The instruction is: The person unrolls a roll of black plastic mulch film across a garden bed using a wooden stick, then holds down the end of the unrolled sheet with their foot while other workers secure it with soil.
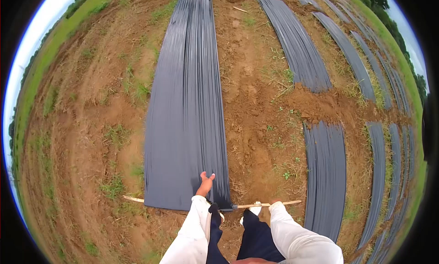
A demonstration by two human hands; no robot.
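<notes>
A long sheet of dark grey plastic mulch film [183, 104] runs away from me along the ground, wrinkled toward its right side and smoother at the near left. My left hand [205, 185] rests on the film near its close end, with fingers apart. A pale wooden stick [247, 205] sticks out on both sides of that end; its middle is hidden by the film. My right hand [275, 203] is closed around the stick right of the film, partly covered by its white sleeve. My shoes stand just at the stick.
More strips of film [325, 172] lie in rows to the right, with a mound of loose soil [320, 104] between two of them. Brown soil [249, 104] with weeds and dry straw fills the gaps. A grass tuft [113, 187] grows at left.
</notes>
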